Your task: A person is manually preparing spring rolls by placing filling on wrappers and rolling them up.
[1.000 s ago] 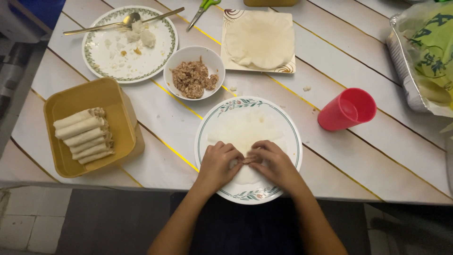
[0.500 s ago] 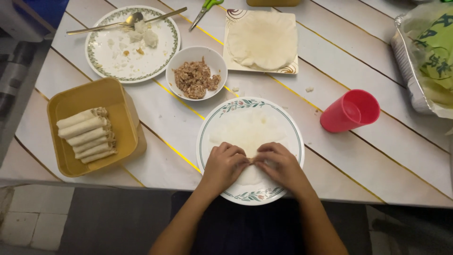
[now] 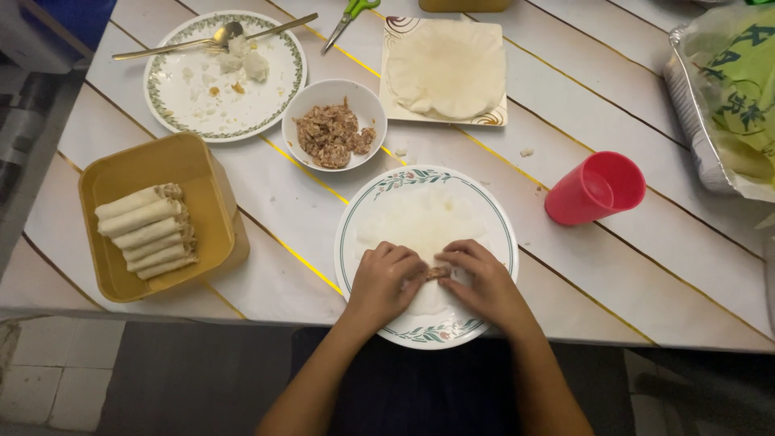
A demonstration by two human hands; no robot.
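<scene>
Wrapper, thin, pale and round, lies flat on a floral-rimmed plate at the near edge of the bench, right in front of the person. Both hands press on its near part. The left hand and the right hand sit side by side with fingers curled down, and between their fingertips a bit of brown minced filling shows, tucked under the wrapper's near fold. Each hand's grip is narrow, the fingers pinching the wrapper's folded edge against the filling; the far half of the wrapper lies spread and bare on the plate.

Just beyond the plate stands a white bowl with more of the minced filling. Behind the bowl to the right, a square plate bears a stack of wrappers. To the left, a yellow container holds a row of finished rolls, lying side by side. Farther off on the left, a round plate carries white crumbs, with a spoon laid across its far rim. Green-handled scissors lie at the far edge. A red cup stands to the right of the floral plate, and a foil tray with a green bag in it sits at the right edge.
</scene>
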